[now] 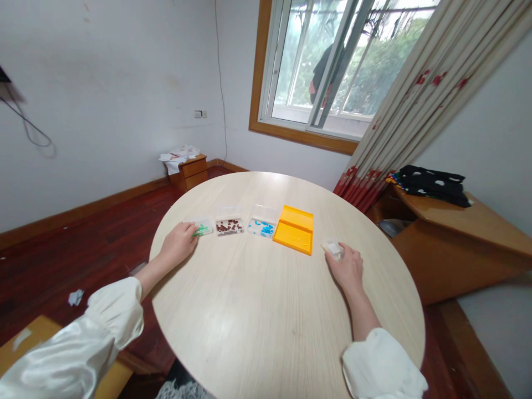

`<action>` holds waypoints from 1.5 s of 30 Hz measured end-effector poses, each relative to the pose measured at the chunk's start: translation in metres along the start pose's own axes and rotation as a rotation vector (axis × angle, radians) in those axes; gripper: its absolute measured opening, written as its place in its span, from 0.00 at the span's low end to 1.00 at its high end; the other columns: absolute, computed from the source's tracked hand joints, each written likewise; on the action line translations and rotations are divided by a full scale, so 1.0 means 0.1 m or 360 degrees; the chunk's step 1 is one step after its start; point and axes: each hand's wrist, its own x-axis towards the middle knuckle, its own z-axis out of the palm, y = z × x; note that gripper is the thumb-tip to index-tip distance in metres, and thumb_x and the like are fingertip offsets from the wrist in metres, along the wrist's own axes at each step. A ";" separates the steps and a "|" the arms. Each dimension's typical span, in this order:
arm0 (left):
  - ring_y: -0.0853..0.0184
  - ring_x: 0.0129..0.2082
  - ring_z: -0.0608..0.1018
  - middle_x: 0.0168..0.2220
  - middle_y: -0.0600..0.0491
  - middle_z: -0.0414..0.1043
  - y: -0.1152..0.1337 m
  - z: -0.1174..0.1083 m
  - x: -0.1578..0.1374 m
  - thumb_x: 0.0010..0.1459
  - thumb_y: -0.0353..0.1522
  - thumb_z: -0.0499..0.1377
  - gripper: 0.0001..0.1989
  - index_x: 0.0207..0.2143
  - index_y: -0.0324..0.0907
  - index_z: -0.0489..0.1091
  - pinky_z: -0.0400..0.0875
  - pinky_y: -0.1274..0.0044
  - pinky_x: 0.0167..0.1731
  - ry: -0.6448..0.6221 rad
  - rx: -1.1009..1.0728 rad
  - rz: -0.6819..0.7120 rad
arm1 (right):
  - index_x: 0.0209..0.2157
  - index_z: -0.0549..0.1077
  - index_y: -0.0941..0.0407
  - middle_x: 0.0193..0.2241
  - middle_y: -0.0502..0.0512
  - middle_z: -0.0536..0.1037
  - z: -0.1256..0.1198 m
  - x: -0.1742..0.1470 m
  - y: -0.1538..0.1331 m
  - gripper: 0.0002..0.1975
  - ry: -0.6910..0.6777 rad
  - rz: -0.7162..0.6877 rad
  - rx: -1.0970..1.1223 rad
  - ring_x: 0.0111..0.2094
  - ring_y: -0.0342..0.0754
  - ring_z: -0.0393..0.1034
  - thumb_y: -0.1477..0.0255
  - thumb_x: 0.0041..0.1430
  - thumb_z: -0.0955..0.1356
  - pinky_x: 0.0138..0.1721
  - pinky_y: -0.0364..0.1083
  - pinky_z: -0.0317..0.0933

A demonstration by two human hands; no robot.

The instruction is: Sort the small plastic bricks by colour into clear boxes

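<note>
My left hand (179, 244) rests at the left side of the table, its fingers closed on the near edge of a clear plastic box with green pieces (203, 228). Beside that box stands an open clear box of small dark brown pieces (229, 226). Another open clear box, with blue pieces (261, 227), comes after it. An open yellow case (294, 230) lies flat to the right, touching or nearly touching the blue box. Further right, my right hand (347, 267) is closed around a small clear box (333, 249) with something whitish in it; the fingers partly cover it.
All of this is on a round pale wooden table (266, 310). A wooden cabinet with folded dark cloth (434, 185) stands at the right, near a long curtain (399, 105). A small drawer unit (194, 169) with papers is in the far corner. Outside the window, dark clothing (321, 72) shows.
</note>
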 end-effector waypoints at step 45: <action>0.56 0.50 0.70 0.52 0.40 0.66 0.97 -0.18 0.91 0.54 0.39 0.57 0.25 0.53 0.37 0.62 0.64 0.69 0.49 -0.0238 -0.0297 0.0414 | 0.50 0.67 0.60 0.44 0.67 0.69 -0.01 -0.01 -0.08 0.27 -0.0014 0.0005 -0.0001 0.45 0.60 0.62 0.61 0.51 0.64 0.44 0.54 0.56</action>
